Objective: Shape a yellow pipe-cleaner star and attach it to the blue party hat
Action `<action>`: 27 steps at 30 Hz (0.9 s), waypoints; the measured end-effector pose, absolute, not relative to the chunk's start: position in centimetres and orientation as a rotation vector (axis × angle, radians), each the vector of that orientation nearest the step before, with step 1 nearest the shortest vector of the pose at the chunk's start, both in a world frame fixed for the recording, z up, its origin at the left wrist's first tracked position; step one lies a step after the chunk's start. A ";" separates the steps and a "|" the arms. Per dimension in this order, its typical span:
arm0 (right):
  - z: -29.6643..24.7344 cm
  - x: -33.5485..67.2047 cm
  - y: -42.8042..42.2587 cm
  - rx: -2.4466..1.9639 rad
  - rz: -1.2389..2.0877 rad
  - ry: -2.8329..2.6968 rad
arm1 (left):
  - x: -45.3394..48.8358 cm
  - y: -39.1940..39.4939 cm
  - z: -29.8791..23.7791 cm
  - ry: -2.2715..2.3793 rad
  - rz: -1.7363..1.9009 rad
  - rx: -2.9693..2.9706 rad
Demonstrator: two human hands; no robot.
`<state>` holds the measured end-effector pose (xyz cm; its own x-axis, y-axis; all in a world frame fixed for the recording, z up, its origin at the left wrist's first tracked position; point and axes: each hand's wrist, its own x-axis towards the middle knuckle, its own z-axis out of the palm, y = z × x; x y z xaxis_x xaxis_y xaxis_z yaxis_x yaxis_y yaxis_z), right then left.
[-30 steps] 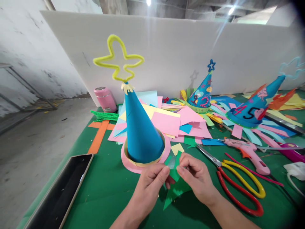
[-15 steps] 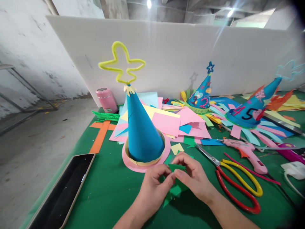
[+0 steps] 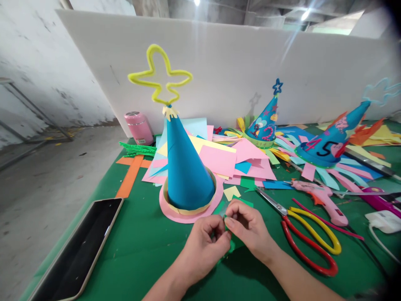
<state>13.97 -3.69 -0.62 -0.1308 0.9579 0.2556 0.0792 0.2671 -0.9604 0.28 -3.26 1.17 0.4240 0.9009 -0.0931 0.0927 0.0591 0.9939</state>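
Note:
My left hand (image 3: 205, 240) and my right hand (image 3: 247, 228) meet in front of the cone hat, fingertips pinched together. Between them they hold a small piece of green paper (image 3: 232, 246), mostly covered by the fingers. The blue paper cone hat (image 3: 188, 171) stands just beyond my left hand, with a pink brim (image 3: 171, 213) and a yellow band round its base. A yellow pipe-cleaner star (image 3: 159, 79) tops it. Right of my right hand lie scissors (image 3: 313, 234) with one red and one yellow handle. A small yellow paper square (image 3: 232, 192) and green scraps lie just past my fingers.
A phone (image 3: 78, 246) lies at the left, near orange strips (image 3: 130, 179) and green pipe cleaners (image 3: 138, 149). Behind are coloured paper sheets (image 3: 217, 161), a pink flask (image 3: 138, 128) and two decorated hats (image 3: 263, 121). A pink glue gun (image 3: 322, 196) lies right; a white board (image 3: 219, 75) stands behind.
My fingers have closed further over the green paper, so less of it shows. The flat green edge that stood above my fingertips is now hidden or turned. The view has shifted slightly.

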 end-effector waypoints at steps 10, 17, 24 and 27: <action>-0.7 13.7 -3.8 -0.954 1.202 -1.327 | -0.3 -3.2 0.9 0.824 0.605 1.340; -0.4 14.2 -3.4 -1.015 1.147 -1.377 | -0.2 -2.8 0.8 0.899 0.643 1.330; -0.2 14.3 -3.5 -1.084 1.231 -1.380 | -0.1 -2.5 0.7 1.072 0.927 1.189; -0.1 14.2 -3.6 -1.075 1.152 -1.464 | -0.1 -2.6 0.3 1.039 0.913 1.199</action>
